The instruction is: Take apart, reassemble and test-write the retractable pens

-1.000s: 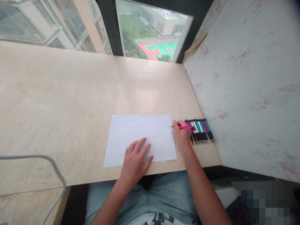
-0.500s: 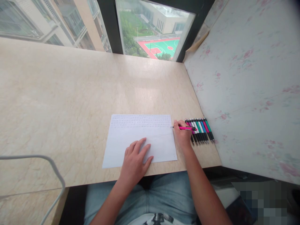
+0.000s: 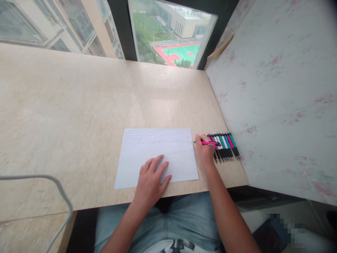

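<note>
A white sheet of paper (image 3: pixel 129 165) lies on the marble-patterned sill, with several lines of small handwriting across its top part. My left hand (image 3: pixel 151 174) rests flat on the lower part of the sheet, fingers spread. At the sheet's right edge, my right hand (image 3: pixel 204 149) is closed around a pink pen (image 3: pixel 209 143) with black ends. The pen's tip points left and is at the right end of the lowest written line; whether it touches the paper I cannot tell. Just right of this hand lies a row of several pens (image 3: pixel 228 146) in mixed colours, partly hidden by it.
The pale stone sill (image 3: pixel 79 105) runs back to a dark-framed window (image 3: pixel 129 31). A flower-patterned wall (image 3: pixel 276 105) closes off the right side, close to the pens. A grey cable (image 3: pixel 59 186) arches over the sill at the lower left.
The view has shifted very slightly. Both hands, the paper and the pens keep practically the same places.
</note>
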Available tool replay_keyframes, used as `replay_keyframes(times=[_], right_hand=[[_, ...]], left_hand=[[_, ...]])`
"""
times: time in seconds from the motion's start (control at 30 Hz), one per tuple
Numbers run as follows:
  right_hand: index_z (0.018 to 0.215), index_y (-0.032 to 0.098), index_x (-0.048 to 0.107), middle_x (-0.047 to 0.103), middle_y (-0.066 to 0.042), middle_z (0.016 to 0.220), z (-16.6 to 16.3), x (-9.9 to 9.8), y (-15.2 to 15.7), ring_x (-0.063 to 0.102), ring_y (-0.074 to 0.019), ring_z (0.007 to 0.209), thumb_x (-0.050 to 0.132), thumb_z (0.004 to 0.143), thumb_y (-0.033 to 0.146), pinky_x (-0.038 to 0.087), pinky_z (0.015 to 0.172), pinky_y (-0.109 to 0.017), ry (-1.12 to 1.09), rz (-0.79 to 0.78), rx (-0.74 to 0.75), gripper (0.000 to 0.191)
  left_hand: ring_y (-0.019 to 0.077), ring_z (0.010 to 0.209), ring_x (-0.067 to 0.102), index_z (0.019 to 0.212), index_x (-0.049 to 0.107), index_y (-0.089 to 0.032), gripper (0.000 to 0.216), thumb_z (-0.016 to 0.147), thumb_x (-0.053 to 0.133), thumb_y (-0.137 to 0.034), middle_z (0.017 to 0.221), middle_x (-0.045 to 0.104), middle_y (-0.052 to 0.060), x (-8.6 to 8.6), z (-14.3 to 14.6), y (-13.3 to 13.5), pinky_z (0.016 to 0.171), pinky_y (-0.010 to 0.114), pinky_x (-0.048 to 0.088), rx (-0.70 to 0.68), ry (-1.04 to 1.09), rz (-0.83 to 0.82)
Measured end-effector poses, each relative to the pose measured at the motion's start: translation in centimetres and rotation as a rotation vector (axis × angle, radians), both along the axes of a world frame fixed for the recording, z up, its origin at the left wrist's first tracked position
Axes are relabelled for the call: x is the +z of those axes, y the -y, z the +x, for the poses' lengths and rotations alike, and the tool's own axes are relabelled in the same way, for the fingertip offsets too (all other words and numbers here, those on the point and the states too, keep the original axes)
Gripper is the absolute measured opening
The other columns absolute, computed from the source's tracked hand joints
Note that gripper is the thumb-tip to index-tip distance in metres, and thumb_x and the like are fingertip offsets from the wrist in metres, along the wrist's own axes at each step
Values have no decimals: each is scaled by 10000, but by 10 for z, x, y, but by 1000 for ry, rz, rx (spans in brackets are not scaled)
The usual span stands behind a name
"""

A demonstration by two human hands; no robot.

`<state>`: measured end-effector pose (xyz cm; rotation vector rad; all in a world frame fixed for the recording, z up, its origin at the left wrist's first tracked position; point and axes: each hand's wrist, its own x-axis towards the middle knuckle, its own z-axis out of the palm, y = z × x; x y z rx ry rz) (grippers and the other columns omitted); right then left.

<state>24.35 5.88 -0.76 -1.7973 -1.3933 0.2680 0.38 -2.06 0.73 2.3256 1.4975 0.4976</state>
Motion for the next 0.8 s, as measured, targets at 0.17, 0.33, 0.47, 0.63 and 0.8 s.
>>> replay_keyframes(times=[0.17,0.33,0.47,0.63,0.8], right_hand=[[579,211,438,486,37,530,0,-1,-1,453,-129,520,471,921,359,327,537,-254,16,10,29,374],[578,215,422,472,42,526,0,-1,-1,444,-129,520,459,920,345,323,543,-259,43,5,9,368],[579,215,416,467,43,527,0,0,-1,436,-127,523,448,923,341,316,545,-259,51,8,9,368],[578,219,401,447,44,529,1,0,0,426,-128,527,439,918,338,319,545,-259,29,-4,13,362],[599,219,413,445,47,549,6,-3,1,435,-130,537,451,916,377,342,543,-255,-100,29,-45,356]], left_hand=[[328,1203,453,1206,604,-219,341,884,579,-329,1407,512,106,0,0,0,960,499,430,2,0,1],[328,1206,460,1204,605,-222,340,882,580,-328,1407,513,106,0,-1,0,961,494,431,7,2,0],[328,1201,466,1202,609,-229,340,877,585,-323,1404,516,107,1,0,0,960,496,434,7,9,2],[334,1199,466,1200,612,-233,340,871,591,-319,1400,519,109,1,0,0,955,508,437,8,23,4],[334,1202,466,1203,611,-232,341,872,590,-310,1399,520,111,1,0,0,956,507,437,9,24,4]])
